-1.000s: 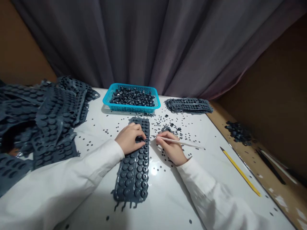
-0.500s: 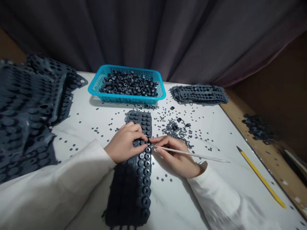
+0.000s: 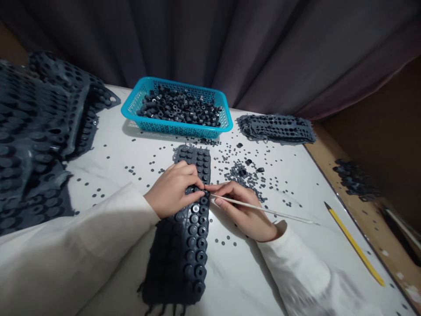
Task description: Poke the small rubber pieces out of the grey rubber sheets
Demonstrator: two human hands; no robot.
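Note:
A dark grey moulded rubber sheet (image 3: 192,228) with rows of round knobs lies lengthwise in front of me. Several knobs along its right-hand row show open holes, while others look capped. My left hand (image 3: 176,186) rests over the sheet, thumb and index finger pinching at a knob near its right edge. From the right, my right hand (image 3: 241,210) grips a thin whitish stick (image 3: 279,214), its tip at that same knob. The fingertips of both hands almost meet there and partly hide the knob.
A blue plastic basket (image 3: 177,127) full of small dark rubber pieces stands behind. More moulded sheets (image 3: 39,131) are heaped at left; trimmed sheets (image 3: 276,129) lie back right. Tiny dark discs (image 3: 241,173) litter the white table (image 3: 243,276). A yellow craft knife (image 3: 357,248) lies at right.
The camera view has shifted slightly. Both hands stay together at the sheet's right edge, and more hole-ended knobs show below the fingers. The stick remains in the right hand.

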